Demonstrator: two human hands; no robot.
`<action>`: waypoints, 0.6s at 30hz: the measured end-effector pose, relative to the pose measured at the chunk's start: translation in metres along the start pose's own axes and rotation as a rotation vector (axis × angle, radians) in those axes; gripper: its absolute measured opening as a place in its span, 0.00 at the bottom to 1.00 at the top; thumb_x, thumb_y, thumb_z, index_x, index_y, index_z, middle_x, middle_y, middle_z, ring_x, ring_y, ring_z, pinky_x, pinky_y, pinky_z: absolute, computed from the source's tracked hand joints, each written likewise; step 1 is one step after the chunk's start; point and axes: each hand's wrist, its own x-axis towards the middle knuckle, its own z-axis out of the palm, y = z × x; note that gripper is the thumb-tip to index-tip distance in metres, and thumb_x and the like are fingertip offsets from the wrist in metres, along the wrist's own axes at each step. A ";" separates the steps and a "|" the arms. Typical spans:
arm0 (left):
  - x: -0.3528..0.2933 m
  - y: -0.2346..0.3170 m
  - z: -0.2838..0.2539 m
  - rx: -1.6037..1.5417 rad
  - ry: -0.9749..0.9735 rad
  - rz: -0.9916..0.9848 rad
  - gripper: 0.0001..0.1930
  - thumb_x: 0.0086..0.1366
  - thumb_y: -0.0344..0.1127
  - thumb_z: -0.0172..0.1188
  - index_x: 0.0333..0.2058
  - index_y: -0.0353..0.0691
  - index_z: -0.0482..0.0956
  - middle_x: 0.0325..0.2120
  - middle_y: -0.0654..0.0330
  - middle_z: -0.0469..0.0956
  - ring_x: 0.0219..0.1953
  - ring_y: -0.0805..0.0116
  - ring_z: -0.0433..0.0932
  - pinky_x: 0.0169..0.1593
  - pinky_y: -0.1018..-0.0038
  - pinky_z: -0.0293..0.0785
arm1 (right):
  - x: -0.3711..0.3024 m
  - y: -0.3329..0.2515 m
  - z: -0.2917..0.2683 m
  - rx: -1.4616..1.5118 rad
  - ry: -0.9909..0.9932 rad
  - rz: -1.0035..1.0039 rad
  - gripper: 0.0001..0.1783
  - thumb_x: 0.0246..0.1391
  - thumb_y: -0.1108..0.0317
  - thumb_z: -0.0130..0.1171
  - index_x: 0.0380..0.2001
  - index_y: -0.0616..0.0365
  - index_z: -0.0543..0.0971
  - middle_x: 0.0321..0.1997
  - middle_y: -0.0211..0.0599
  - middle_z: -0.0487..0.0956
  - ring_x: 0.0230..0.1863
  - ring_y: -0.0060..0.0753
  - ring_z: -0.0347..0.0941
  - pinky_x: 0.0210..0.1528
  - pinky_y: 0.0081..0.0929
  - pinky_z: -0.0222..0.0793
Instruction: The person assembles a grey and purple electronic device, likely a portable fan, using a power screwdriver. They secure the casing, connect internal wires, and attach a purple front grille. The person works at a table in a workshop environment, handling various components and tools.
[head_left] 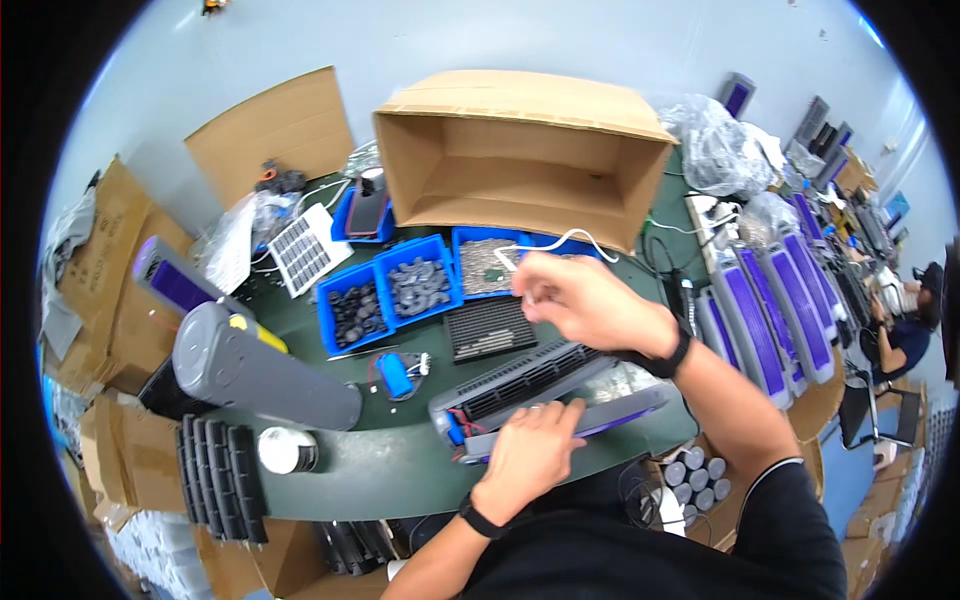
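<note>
On the near part of the table lies an opened long grey housing (540, 385) with a dark slatted inside, and red wires and a blue part at its left end. Along its near side lies a grey-and-purple shell piece (628, 408). My left hand (530, 447) rests over the housing and this piece, fingers stretched out and lying flat. Farther up, my right hand (580, 300) hovers above the housing's far side, beside the black grid tray (489, 331). Its fingers are closed in a pinch; what they hold is too small and blurred to name.
Blue bins hold black parts (356, 314), grey curved parts (418, 287) and small metal pieces (487, 266). Behind them stands an open cardboard box (540, 185). A grey cylindrical device (265, 365) leans at left. Several purple-and-grey units (755, 320) line the right. A co-worker (905, 335) sits far right.
</note>
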 end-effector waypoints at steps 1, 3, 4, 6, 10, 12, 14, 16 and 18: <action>0.005 0.000 -0.001 -0.016 0.001 0.024 0.25 0.59 0.41 0.71 0.54 0.40 0.78 0.33 0.56 0.80 0.37 0.54 0.82 0.42 0.60 0.75 | -0.033 -0.007 -0.013 0.157 0.114 0.069 0.22 0.54 0.83 0.63 0.52 0.59 0.75 0.30 0.40 0.84 0.38 0.35 0.85 0.40 0.33 0.77; 0.006 -0.007 -0.006 -0.022 -0.016 -0.011 0.27 0.56 0.41 0.73 0.54 0.40 0.79 0.32 0.56 0.80 0.38 0.54 0.81 0.42 0.60 0.74 | -0.091 -0.021 -0.023 0.211 0.305 0.210 0.27 0.56 0.84 0.65 0.59 0.59 0.71 0.32 0.36 0.85 0.42 0.27 0.85 0.44 0.29 0.79; 0.009 -0.010 -0.009 -0.022 -0.022 -0.023 0.28 0.56 0.41 0.73 0.54 0.39 0.79 0.32 0.55 0.80 0.38 0.54 0.81 0.42 0.60 0.74 | -0.116 -0.025 -0.022 0.321 0.399 0.287 0.34 0.57 0.85 0.65 0.65 0.60 0.67 0.35 0.38 0.86 0.45 0.30 0.85 0.50 0.30 0.81; 0.015 -0.014 -0.016 -0.023 -0.040 -0.033 0.28 0.56 0.41 0.74 0.54 0.38 0.78 0.32 0.55 0.80 0.38 0.52 0.81 0.43 0.59 0.75 | -0.156 -0.022 -0.012 0.390 0.525 0.396 0.42 0.57 0.86 0.65 0.72 0.61 0.61 0.38 0.40 0.87 0.45 0.32 0.85 0.53 0.31 0.81; 0.019 -0.019 -0.020 -0.054 -0.060 -0.054 0.28 0.55 0.41 0.74 0.54 0.37 0.80 0.34 0.53 0.81 0.40 0.49 0.81 0.46 0.58 0.75 | -0.196 0.014 0.034 0.467 0.715 0.405 0.26 0.57 0.88 0.64 0.59 0.66 0.75 0.42 0.43 0.87 0.47 0.31 0.85 0.53 0.29 0.81; 0.020 -0.018 -0.020 -0.058 -0.068 -0.066 0.28 0.55 0.41 0.75 0.53 0.37 0.80 0.34 0.53 0.81 0.39 0.49 0.81 0.45 0.58 0.74 | -0.201 0.030 0.045 0.468 0.768 0.378 0.18 0.57 0.88 0.64 0.50 0.67 0.79 0.43 0.43 0.87 0.47 0.32 0.85 0.53 0.28 0.81; 0.019 -0.017 -0.019 -0.047 -0.062 -0.066 0.28 0.55 0.41 0.75 0.53 0.37 0.80 0.34 0.53 0.81 0.39 0.50 0.80 0.45 0.58 0.74 | -0.201 0.036 0.049 0.450 0.795 0.385 0.13 0.58 0.88 0.64 0.45 0.66 0.80 0.44 0.43 0.87 0.48 0.32 0.85 0.53 0.28 0.81; 0.017 -0.014 -0.017 -0.039 -0.052 -0.062 0.28 0.55 0.41 0.75 0.53 0.37 0.80 0.34 0.53 0.81 0.38 0.50 0.80 0.44 0.59 0.73 | -0.197 0.037 0.047 0.413 0.802 0.396 0.09 0.59 0.85 0.65 0.42 0.65 0.81 0.42 0.41 0.87 0.45 0.29 0.85 0.50 0.27 0.82; 0.016 -0.011 -0.015 -0.031 -0.034 -0.061 0.28 0.55 0.41 0.75 0.53 0.38 0.80 0.33 0.54 0.80 0.38 0.51 0.79 0.44 0.60 0.71 | -0.190 0.033 0.043 0.278 0.792 0.389 0.07 0.59 0.83 0.66 0.40 0.64 0.82 0.40 0.40 0.88 0.42 0.29 0.86 0.46 0.26 0.82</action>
